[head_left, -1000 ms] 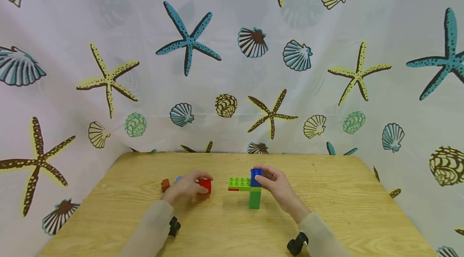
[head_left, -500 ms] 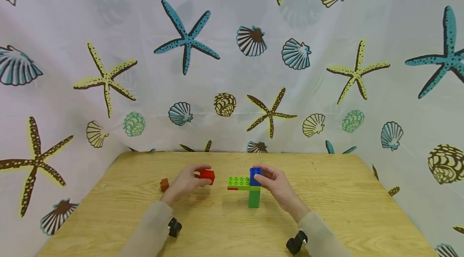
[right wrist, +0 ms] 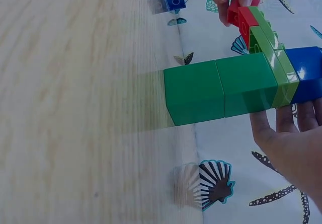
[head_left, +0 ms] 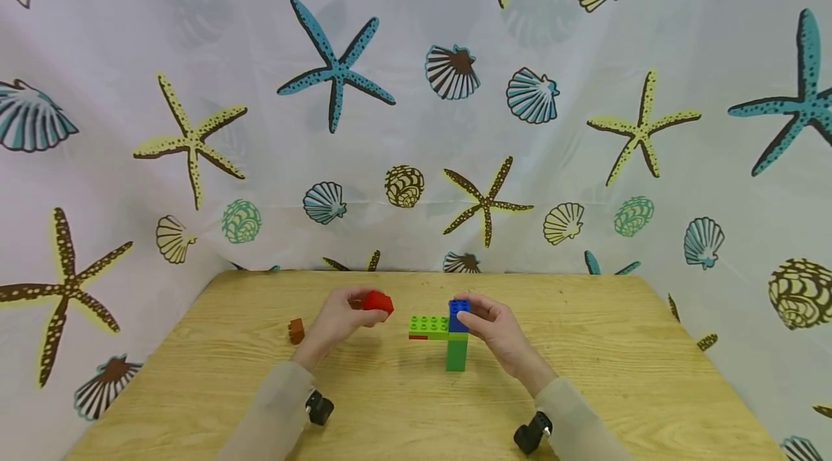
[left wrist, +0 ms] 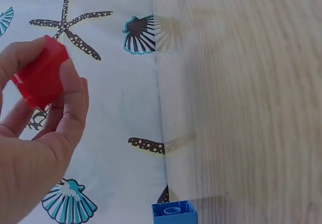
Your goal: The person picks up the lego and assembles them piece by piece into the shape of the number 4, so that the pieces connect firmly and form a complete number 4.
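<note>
My left hand (head_left: 334, 322) pinches a red toy brick (left wrist: 43, 75) between thumb and fingers, tilted and raised over the table. To its right stands an upright build. Stacked dark green bricks (right wrist: 221, 88) form its column, with light green bricks (head_left: 424, 326) reaching left from the top like an arm. A small red brick (right wrist: 245, 25) sits under that arm. On top is a dark blue brick (head_left: 458, 316), which my right hand (head_left: 505, 338) grips from the right side with thumb and fingers. A gap separates the held red brick from the arm in the head view.
A brown brick (head_left: 296, 331) lies on the wooden table (head_left: 585, 360) at left. Beside it, a blue brick (left wrist: 174, 214) shows in the wrist views but is hidden behind my left hand in the head view. A shell-patterned curtain (head_left: 416, 121) hangs behind the table.
My left hand has lifted the red brick off the table, carrying it away from me and slightly right, and tilting it. The right hand and the build have stayed put.
</note>
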Demonstrator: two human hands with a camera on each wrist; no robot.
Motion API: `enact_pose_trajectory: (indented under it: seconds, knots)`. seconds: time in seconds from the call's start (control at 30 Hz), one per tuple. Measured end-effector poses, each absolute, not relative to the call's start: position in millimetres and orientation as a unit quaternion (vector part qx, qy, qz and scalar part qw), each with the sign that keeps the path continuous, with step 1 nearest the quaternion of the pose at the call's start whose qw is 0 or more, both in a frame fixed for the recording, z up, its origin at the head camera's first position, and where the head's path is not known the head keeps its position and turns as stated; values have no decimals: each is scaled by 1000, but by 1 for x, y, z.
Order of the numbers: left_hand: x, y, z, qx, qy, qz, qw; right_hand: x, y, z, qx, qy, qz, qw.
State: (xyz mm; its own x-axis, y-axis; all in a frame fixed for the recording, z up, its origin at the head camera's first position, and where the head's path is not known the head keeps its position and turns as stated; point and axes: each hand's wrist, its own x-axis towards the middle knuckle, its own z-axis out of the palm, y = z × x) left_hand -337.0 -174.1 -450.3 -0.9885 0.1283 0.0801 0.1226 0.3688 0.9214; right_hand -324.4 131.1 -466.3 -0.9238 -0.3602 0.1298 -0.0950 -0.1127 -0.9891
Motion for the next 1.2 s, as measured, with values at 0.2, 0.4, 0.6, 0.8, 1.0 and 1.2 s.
enact_pose_trajectory:
  seconds: [0.2, 0.4, 0.6, 0.8, 1.0, 1.2]
  knots:
    - [-335, -170, -449, 77, 816, 573, -9, -325, 131, -466, -167, 662, -725, 95]
    - [-334, -160, -452, 126, 804, 580, -5, -325, 132, -467, -166, 659, -726, 101]
    - [-328, -147, -449, 148, 805, 574, -11, -326, 132, -468, -173, 657, -726, 103]
    - [-324, -138, -449, 136, 812, 567, -2, -327, 132, -467, -170, 660, -725, 104]
    - [-324, -132, -453, 167, 813, 558, 3, -327, 132, -465, -174, 663, -720, 106]
    - [-322, -128, -453, 184, 817, 547, -2, -327, 132, -464, -168, 663, -721, 108]
